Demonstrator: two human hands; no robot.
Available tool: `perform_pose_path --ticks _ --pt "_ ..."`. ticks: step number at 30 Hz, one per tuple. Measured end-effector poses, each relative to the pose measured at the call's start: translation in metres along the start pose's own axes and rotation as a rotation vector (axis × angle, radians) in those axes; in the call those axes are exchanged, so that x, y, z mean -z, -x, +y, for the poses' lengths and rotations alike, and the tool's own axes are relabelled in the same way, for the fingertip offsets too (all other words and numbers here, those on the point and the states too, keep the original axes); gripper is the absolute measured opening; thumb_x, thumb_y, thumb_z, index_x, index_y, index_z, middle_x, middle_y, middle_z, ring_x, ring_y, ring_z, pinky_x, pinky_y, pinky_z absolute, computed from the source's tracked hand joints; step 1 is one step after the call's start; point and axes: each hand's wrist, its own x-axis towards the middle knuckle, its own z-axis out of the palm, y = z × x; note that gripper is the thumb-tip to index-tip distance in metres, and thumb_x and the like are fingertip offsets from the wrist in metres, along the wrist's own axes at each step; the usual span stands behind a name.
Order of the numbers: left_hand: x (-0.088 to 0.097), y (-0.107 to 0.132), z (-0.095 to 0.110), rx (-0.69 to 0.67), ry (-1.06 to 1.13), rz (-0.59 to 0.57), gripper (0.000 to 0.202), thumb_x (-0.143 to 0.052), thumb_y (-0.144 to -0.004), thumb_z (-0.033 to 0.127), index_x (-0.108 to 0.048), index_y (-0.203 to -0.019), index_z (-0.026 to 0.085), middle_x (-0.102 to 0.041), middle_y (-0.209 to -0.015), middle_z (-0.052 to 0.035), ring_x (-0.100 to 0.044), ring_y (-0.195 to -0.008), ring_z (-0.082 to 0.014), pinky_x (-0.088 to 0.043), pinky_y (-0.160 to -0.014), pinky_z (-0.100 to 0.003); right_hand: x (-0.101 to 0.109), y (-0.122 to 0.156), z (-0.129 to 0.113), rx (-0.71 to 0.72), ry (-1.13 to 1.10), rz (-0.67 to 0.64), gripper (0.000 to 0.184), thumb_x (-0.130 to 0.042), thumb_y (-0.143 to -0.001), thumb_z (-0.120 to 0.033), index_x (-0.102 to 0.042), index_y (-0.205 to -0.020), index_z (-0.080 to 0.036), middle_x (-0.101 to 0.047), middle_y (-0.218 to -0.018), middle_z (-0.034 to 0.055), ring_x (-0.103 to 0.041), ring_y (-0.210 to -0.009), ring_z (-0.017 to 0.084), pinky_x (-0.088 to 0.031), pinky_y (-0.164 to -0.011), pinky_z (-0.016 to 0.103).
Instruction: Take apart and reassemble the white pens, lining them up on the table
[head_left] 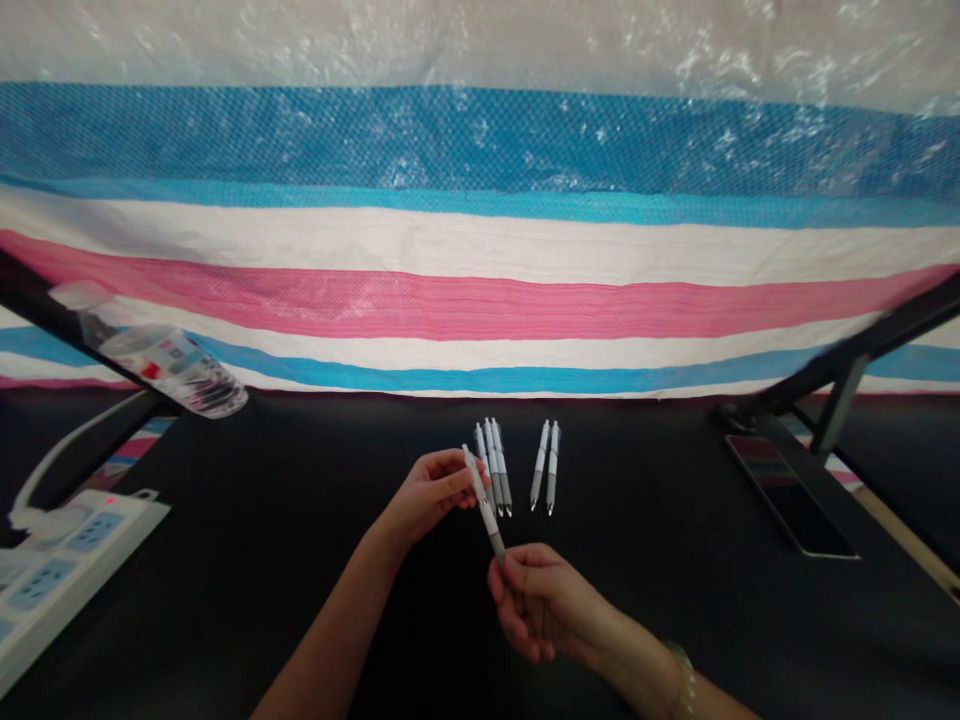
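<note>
Now, your left hand point(431, 495): closed on a white pen point(484, 505).
Your right hand point(540, 600): gripping its grey lower end.
Just beyond: five more pens point(495, 465) on black tabletop point(225, 590).

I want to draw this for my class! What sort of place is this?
It looks like an indoor work spot set up for a simple job, though I can't be sure. There's a black table top with pens laid on it, a power strip at the side, and a striped plastic sheet hanging behind.

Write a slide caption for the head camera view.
Left hand and right hand hold a pen over a black table, beside other pens.
</note>
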Motion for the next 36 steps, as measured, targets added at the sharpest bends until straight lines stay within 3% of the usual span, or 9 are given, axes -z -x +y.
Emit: perform_pose_path --ticks 4,7,13,17,19,23,27,30,36 --pt "-0.001 0.002 0.001 0.004 -0.05 0.021 0.031 -0.092 -0.064 0.033 -0.073 -0.076 0.011 -0.074 -0.07 -0.0059 -0.062 -0.054 -0.0087 -0.048 -0.053 -0.017 -0.002 0.001 0.001 0.004 0.045 0.051 0.053 -0.071 -0.076 -0.067 -0.055 -0.075 -0.016 -0.048 -0.044 -0.0061 -0.038 -0.031 0.006 -0.017 -0.031 0.016" --pt "-0.001 0.001 0.0 -0.002 -0.062 0.057 0.032 -0.093 -0.061 0.033 -0.071 -0.072 0.011 -0.073 -0.067 -0.0053 -0.061 -0.053 -0.0085 -0.047 -0.052 -0.017 -0.005 0.003 0.0 0.014 0.065 0.094 0.048 -0.072 -0.079 -0.061 -0.057 -0.077 -0.016 -0.051 -0.046 -0.0053 -0.041 -0.032 0.007 -0.018 -0.032 0.015" --pt "-0.001 -0.004 -0.003 0.032 0.0 0.113 0.035 -0.093 -0.061 0.034 -0.07 -0.073 0.011 -0.071 -0.067 -0.0042 -0.06 -0.052 -0.0077 -0.048 -0.051 -0.016 -0.013 0.002 -0.004 0.076 -0.033 0.119 0.05 -0.07 -0.083 -0.057 -0.065 -0.102 -0.011 -0.072 -0.08 0.0098 -0.068 -0.06 0.016 -0.043 -0.044 0.018" --pt "-0.003 -0.004 -0.001 0.055 0.01 0.097 0.034 -0.093 -0.061 0.033 -0.069 -0.074 0.012 -0.07 -0.067 -0.0036 -0.061 -0.053 -0.008 -0.048 -0.051 -0.016 -0.012 0.001 -0.004 0.079 -0.082 0.129 0.042 -0.074 -0.081 -0.053 -0.063 -0.087 -0.013 -0.069 -0.076 0.0062 -0.065 -0.059 0.013 -0.04 -0.043 0.017" --pt "-0.004 -0.004 -0.001 0.056 0.009 0.094 0.034 -0.092 -0.062 0.033 -0.069 -0.074 0.011 -0.07 -0.067 -0.0034 -0.06 -0.053 -0.0076 -0.048 -0.051 -0.015 -0.012 0.0 -0.004 0.077 -0.083 0.14 0.04 -0.077 -0.08 -0.049 -0.063 -0.091 -0.013 -0.07 -0.081 0.0059 -0.065 -0.062 0.013 -0.04 -0.044 0.017" --pt "-0.003 -0.005 -0.004 0.054 0.002 0.099 0.034 -0.092 -0.063 0.033 -0.068 -0.075 0.011 -0.07 -0.067 -0.0037 -0.06 -0.052 -0.0079 -0.048 -0.05 -0.016 -0.011 0.001 -0.006 0.026 -0.064 0.143 0.044 -0.072 -0.083 -0.054 -0.064 -0.093 -0.012 -0.07 -0.085 0.0084 -0.065 -0.065 0.014 -0.04 -0.045 0.018" --pt "-0.003 -0.006 -0.004 0.041 0.003 0.135 0.035 -0.092 -0.063 0.034 -0.068 -0.075 0.012 -0.07 -0.067 -0.0034 -0.06 -0.052 -0.0078 -0.048 -0.05 -0.016 -0.012 0.003 -0.01 0.063 -0.077 0.167 0.039 -0.08 -0.078 -0.045 -0.06 -0.094 -0.016 -0.07 -0.088 0.0054 -0.065 -0.067 0.013 -0.043 -0.047 0.018" --pt "-0.004 -0.005 -0.003 0.034 0.0 0.151 0.035 -0.092 -0.063 0.034 -0.068 -0.074 0.012 -0.07 -0.068 -0.0036 -0.06 -0.053 -0.0074 -0.047 -0.05 -0.015 -0.012 0.004 -0.011 0.042 -0.072 0.166 0.043 -0.074 -0.082 -0.052 -0.061 -0.098 -0.014 -0.07 -0.089 0.0074 -0.066 -0.067 0.014 -0.043 -0.046 0.018" --pt "-0.004 -0.005 -0.004 0.039 -0.001 0.154 0.035 -0.092 -0.062 0.034 -0.068 -0.074 0.012 -0.069 -0.068 -0.0031 -0.06 -0.053 -0.0079 -0.047 -0.051 -0.016 -0.012 0.003 -0.01 0.043 -0.071 0.154 0.043 -0.078 -0.079 -0.048 -0.058 -0.1 -0.016 -0.07 -0.089 0.0054 -0.067 -0.067 0.014 -0.044 -0.046 0.017"
